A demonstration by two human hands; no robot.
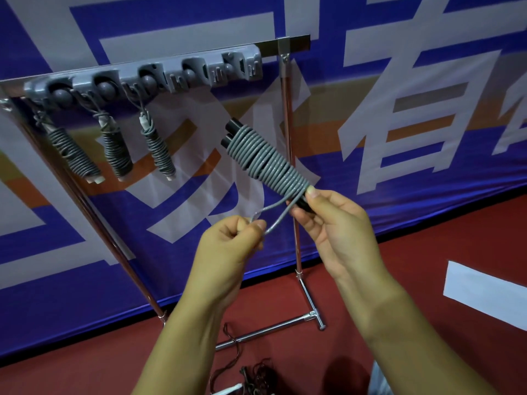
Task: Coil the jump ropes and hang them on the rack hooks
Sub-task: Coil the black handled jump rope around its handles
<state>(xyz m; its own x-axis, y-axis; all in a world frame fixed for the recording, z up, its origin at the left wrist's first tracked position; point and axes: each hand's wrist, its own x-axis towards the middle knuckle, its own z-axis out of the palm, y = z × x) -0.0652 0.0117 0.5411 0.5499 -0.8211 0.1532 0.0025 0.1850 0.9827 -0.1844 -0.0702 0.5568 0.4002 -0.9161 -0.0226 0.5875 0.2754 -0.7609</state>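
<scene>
A grey jump rope (263, 158) is wound tightly around its two black handles, which point up and left. My right hand (332, 220) grips the lower end of the handles, thumb pressed on the last turns. My left hand (232, 240) pinches a short loose loop of the rope (273, 215) that trails from the coil's lower end. Behind, a grey hook rack (159, 78) is mounted on a chrome stand. Three coiled grey ropes hang from its left hooks: one at the far left (72, 153), one (115, 151) beside it, and a third (158, 149). The rack's right hooks (228, 68) carry nothing.
The chrome stand's right post (291, 166) stands just behind the held coil, and its foot bar (271, 329) lies on the red floor. A dark tangled rope (256, 374) lies on the floor by my arms. A blue banner with white characters covers the wall.
</scene>
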